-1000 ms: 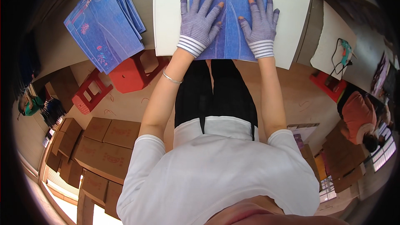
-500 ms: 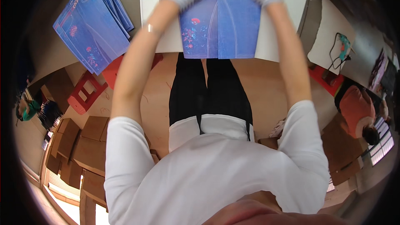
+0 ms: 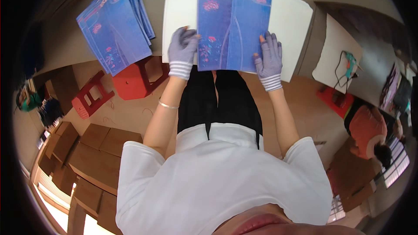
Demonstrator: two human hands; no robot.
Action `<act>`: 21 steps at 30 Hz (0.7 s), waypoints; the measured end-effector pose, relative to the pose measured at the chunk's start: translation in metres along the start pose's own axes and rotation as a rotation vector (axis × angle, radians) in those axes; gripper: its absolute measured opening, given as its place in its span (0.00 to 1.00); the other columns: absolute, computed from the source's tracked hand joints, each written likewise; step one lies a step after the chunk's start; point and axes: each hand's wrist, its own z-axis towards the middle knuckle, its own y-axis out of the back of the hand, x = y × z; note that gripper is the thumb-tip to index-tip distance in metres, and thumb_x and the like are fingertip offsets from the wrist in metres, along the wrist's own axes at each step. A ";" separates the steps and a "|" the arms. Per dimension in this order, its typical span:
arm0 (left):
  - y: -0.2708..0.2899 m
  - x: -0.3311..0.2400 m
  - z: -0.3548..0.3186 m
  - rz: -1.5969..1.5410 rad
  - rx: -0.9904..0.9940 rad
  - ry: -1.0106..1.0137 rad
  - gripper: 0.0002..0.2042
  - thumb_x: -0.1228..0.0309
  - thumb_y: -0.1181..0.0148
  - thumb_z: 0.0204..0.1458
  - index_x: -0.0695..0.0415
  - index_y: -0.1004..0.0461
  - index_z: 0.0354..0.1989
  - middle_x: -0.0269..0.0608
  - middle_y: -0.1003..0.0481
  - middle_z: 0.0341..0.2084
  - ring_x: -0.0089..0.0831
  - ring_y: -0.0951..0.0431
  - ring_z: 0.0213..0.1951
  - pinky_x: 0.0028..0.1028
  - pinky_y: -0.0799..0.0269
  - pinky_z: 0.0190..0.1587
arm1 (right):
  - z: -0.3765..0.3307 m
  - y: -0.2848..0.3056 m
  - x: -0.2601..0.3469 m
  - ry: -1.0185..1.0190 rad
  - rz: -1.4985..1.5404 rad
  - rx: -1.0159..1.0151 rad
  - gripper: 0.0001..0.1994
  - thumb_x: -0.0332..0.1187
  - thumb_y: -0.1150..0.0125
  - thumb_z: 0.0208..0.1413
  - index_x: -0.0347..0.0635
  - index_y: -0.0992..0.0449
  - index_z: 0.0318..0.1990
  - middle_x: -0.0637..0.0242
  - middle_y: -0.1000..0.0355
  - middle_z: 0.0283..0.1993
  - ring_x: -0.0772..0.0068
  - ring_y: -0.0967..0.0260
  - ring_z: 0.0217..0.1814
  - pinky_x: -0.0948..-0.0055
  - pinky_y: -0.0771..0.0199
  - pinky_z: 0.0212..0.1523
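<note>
A flat blue denim-print sheet (image 3: 246, 26) with red and pink flowers lies upright before me on white boards. At its left edge is my left hand (image 3: 182, 48), in a lilac glove with bare fingertips; its fingers are slightly bent and apart, with a tip at the edge. My right hand (image 3: 269, 56), gloved alike, rests flat along the sheet's lower right edge with fingers stretched out. Neither hand grips anything. White board (image 3: 289, 30) shows on both sides of the sheet.
A fanned stack of similar blue sheets (image 3: 115, 30) lies on the table at left. Red stools (image 3: 130, 82) stand below it. Brown cartons (image 3: 93, 156) are piled at lower left. At right are a teal corded tool (image 3: 349, 64) and a person in an orange top (image 3: 368, 126).
Both hands have come back toward me from the far part of the sheet, to its lower side edges. The whole sheet now shows, its far end uncovered.
</note>
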 end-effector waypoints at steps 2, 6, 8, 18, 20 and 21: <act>-0.003 -0.011 0.010 0.030 0.364 0.322 0.15 0.71 0.38 0.55 0.66 0.28 0.48 0.44 0.22 0.32 0.25 0.22 0.28 0.23 0.25 0.29 | -0.004 -0.008 0.003 0.001 -0.127 0.084 0.25 0.41 0.48 0.59 0.39 0.34 0.62 0.49 0.39 0.66 0.45 0.47 0.72 0.46 0.51 0.70; 0.015 -0.008 -0.020 0.193 0.147 0.332 0.14 0.63 0.34 0.54 0.62 0.25 0.40 0.36 0.25 0.23 0.20 0.30 0.19 0.23 0.31 0.21 | -0.015 -0.003 -0.001 0.082 0.037 -0.004 0.25 0.44 0.53 0.63 0.40 0.33 0.63 0.52 0.40 0.68 0.47 0.49 0.74 0.47 0.55 0.72; 0.072 -0.021 -0.013 0.304 -0.057 0.190 0.15 0.62 0.33 0.53 0.62 0.24 0.37 0.36 0.26 0.22 0.20 0.31 0.18 0.23 0.33 0.20 | -0.019 0.014 -0.018 0.019 0.067 -0.031 0.25 0.38 0.52 0.63 0.36 0.35 0.64 0.52 0.40 0.69 0.48 0.49 0.74 0.49 0.54 0.72; 0.326 -0.058 0.096 0.866 -0.352 0.121 0.19 0.65 0.33 0.51 0.63 0.25 0.48 0.44 0.21 0.31 0.33 0.22 0.29 0.31 0.25 0.34 | -0.012 0.018 -0.099 -0.440 -0.091 -0.115 0.34 0.41 0.39 0.57 0.32 0.43 0.66 0.48 0.42 0.68 0.48 0.48 0.73 0.59 0.48 0.71; 0.306 -0.056 0.096 1.321 -0.553 -0.061 0.22 0.63 0.33 0.50 0.64 0.26 0.50 0.50 0.21 0.36 0.44 0.20 0.36 0.36 0.25 0.43 | -0.012 0.021 -0.105 -0.522 -0.114 -0.105 0.35 0.43 0.37 0.56 0.31 0.41 0.65 0.46 0.41 0.68 0.48 0.48 0.72 0.59 0.48 0.71; 0.267 -0.066 0.090 1.418 -0.684 -0.217 0.23 0.65 0.35 0.50 0.65 0.28 0.52 0.55 0.25 0.46 0.53 0.25 0.48 0.40 0.30 0.54 | -0.016 0.024 -0.109 -0.572 -0.138 -0.100 0.35 0.44 0.37 0.56 0.30 0.40 0.65 0.46 0.41 0.68 0.48 0.47 0.72 0.59 0.48 0.71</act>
